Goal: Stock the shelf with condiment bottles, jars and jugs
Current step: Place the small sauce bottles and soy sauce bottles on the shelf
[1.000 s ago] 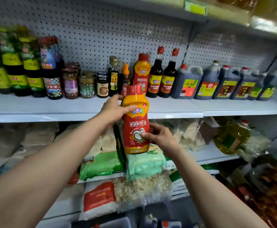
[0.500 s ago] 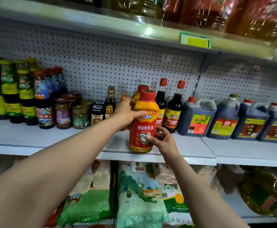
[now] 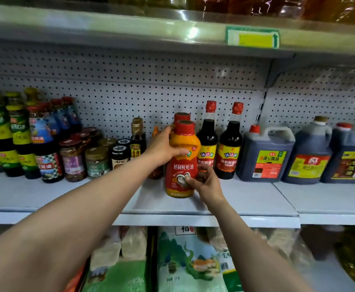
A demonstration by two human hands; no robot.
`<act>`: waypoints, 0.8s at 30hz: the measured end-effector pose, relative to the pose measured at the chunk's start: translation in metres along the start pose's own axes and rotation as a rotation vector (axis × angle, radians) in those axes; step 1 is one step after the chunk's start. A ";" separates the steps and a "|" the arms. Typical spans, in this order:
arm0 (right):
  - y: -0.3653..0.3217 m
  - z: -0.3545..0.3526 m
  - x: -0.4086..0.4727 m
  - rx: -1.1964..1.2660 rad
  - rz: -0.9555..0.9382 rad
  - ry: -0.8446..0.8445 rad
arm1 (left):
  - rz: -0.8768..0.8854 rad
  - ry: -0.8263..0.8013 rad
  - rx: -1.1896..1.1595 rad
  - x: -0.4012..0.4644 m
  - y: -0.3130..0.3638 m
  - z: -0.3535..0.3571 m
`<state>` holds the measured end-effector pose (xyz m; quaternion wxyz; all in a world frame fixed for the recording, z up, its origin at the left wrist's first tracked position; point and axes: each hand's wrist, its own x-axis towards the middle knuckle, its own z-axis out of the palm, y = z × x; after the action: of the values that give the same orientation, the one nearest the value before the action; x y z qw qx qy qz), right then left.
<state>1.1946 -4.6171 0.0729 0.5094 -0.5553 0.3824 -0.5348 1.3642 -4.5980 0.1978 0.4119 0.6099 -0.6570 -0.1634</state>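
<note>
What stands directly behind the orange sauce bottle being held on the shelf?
Behind the orange sauce bottle only the red cap of another bottle shows. Its body is covered by the front bottle and the left hand; the right hand grips low.

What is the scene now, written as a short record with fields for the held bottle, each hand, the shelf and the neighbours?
held bottle: orange and red plastic squeeze bottle with red cap, upright, base on the shelf
left hand: left hand grips the bottle's upper body
right hand: right hand pinches its lower label
shelf: grey metal shelf
behind: matching red-capped bottle
right neighbours: two dark glass sauce bottles, dark plastic jugs
</note>
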 end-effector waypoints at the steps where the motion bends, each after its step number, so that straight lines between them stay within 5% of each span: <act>1: 0.001 0.000 0.001 -0.006 -0.004 -0.001 | 0.019 0.019 0.060 0.004 0.000 0.000; 10: 0.012 0.005 -0.004 -0.050 -0.072 0.026 | 0.303 0.068 0.265 0.013 -0.007 -0.006; 24: 0.010 0.008 0.007 -0.093 -0.074 0.031 | 0.335 0.108 0.333 0.030 -0.016 -0.001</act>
<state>1.2047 -4.6243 0.0655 0.4570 -0.5836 0.3940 -0.5435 1.3781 -4.6295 0.1972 0.3616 0.5598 -0.7439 0.0503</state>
